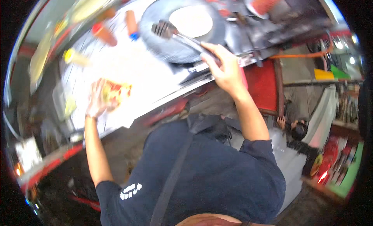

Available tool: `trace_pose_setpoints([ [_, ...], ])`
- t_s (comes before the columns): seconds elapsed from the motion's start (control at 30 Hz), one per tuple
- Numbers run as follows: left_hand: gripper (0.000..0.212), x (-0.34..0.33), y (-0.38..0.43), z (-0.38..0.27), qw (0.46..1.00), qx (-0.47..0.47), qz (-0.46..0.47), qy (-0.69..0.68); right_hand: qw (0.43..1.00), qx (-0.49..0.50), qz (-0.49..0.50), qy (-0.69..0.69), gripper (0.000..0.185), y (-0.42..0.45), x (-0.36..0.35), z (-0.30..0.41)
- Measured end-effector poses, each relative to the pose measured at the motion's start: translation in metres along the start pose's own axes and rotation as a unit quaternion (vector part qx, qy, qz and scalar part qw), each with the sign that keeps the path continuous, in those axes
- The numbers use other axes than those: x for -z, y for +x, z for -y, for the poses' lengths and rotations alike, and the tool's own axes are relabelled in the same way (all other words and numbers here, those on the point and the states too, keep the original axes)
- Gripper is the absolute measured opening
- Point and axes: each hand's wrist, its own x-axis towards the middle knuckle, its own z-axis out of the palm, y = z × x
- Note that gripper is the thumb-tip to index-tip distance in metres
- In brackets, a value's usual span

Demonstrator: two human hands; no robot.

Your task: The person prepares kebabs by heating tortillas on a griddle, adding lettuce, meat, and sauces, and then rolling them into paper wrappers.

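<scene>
My right hand [223, 64] is closed around the handles of metal tongs [189, 41], whose slotted head lies over a round dark griddle [156, 49]. A round white flatbread or sheet of batter [191, 21] lies on that griddle, beside the tongs' head. At the left, my left hand [97, 99] rests against a flat food piece with red and yellow topping [118, 93] on the white worktop [151, 80]. Blur and glare hide whether its fingers grip the food.
Blurred squeeze bottles, one with a red cap [103, 33], one with a blue tip [132, 23] and one with a yellow cap [76, 57], lie or stand behind the worktop. A red-filled container [263, 4] is beyond the griddle. Another person [298, 131] is at the right.
</scene>
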Motion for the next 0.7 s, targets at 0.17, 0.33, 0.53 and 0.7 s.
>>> trace_pose_setpoints([
  [0.17,0.074,-0.010,0.037,-0.028,0.977,-0.047,0.102,0.179,0.977,-0.110,-0.142,-0.111,0.032,0.061,0.126,-0.141],
  [0.33,0.062,0.020,0.027,-0.060,0.995,-0.038,-0.013,0.093,0.964,-0.105,-0.116,-0.214,0.027,0.107,0.151,-0.245],
  [0.53,0.054,0.022,0.011,-0.102,0.994,0.055,-0.017,0.095,0.976,-0.124,-0.036,-0.174,0.026,0.153,0.098,-0.278],
  [0.7,0.045,0.026,-0.021,-0.129,0.984,0.147,-0.068,0.077,0.982,-0.119,-0.113,-0.092,0.025,0.152,0.118,-0.290],
])
